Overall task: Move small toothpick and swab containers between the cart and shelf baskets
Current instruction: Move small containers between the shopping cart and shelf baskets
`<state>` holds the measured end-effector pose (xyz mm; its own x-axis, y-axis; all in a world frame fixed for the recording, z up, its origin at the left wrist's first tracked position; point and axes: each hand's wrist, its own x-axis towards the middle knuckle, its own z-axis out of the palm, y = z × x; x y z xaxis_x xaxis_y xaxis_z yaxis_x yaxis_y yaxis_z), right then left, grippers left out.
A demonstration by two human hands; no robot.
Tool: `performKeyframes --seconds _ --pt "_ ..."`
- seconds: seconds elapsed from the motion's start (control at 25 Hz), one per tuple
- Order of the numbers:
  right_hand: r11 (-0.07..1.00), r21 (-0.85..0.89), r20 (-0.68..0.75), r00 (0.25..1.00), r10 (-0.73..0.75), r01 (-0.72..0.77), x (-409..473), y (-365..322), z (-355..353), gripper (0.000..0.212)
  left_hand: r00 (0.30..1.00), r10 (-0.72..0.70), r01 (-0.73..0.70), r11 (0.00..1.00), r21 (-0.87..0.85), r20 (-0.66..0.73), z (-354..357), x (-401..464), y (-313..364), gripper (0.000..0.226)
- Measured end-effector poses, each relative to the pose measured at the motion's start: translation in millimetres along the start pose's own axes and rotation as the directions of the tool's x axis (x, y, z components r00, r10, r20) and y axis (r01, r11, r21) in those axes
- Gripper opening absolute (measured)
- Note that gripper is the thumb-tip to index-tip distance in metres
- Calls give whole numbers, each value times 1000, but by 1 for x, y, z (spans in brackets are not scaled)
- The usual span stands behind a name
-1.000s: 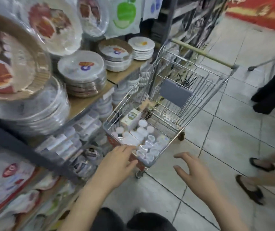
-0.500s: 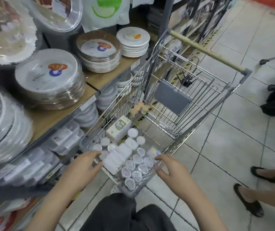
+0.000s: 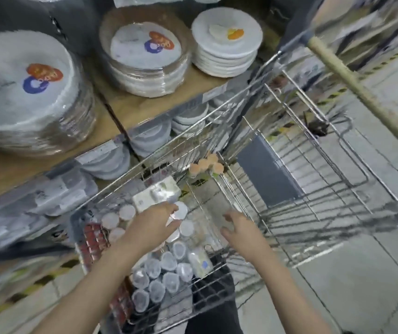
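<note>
Left hand down inside the wire cart, fingers curled over a round white-lidded container among the loose ones at the near left of the basket; looks like grasping it, though motion blur leaves contact unsure. Right hand hovering just beside, fingers spread and released, holding nothing, over a bare patch of the wire floor. More small clear containers packed closely in a cluster nearer the body, a white boxed pack just beyond the left hand. Step in hand, judged: picking containers out of the cart for the shelf baskets. Shelf to the left, loaded with stacked plates; no baskets clearly made out there. Next move calls for closing firmly on one container, lifting clear of the neighbours without tipping them, then swinging left over the cart rim toward the shelf.
</note>
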<state>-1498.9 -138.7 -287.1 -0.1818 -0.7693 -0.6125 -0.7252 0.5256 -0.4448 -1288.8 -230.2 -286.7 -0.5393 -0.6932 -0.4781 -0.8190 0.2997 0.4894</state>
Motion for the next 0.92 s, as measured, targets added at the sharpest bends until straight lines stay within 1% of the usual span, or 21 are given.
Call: performKeyframes --seconds 0.12,0.24,0.32,0.4,0.52,0.64,0.72,0.8,0.84,0.92 --pt "998 -64 94 996 -4 10 84 34 -13 43 988 -155 155 983 -103 1 24 57 4 36" --pt "996 14 110 990 91 -93 153 63 -13 44 963 -270 266 936 -229 13 55 120 4 28" --pt "987 71 119 983 137 -147 195 80 -4 47 941 -338 334 908 -253 30 80 162 1 30" --pt "978 117 139 978 153 -170 229 89 7 47 925 -377 376 888 -263 49 103 200 -6 36" --pt "946 264 161 976 149 -189 272 99 29 48 886 -462 452 838 -307 44 133 250 -23 39" --pt "836 501 94 974 206 -225 307 103 48 53 821 -571 514 729 -452 13 156 286 -40 45" --pt "767 619 18 979 205 -171 328 104 63 57 798 -601 493 684 -539 -33 169 303 -47 49" --pt "703 702 -55 976 213 -113 341 103 74 60 788 -608 429 658 -619 -101 179 312 -47 53" --pt "691 717 -97 969 226 -90 345 103 79 58 778 -610 393 661 -640 -152 184 315 -46 55" --pt "702 711 -189 951 244 -39 348 103 88 49 754 -611 352 686 -637 -241 189 321 -46 58"
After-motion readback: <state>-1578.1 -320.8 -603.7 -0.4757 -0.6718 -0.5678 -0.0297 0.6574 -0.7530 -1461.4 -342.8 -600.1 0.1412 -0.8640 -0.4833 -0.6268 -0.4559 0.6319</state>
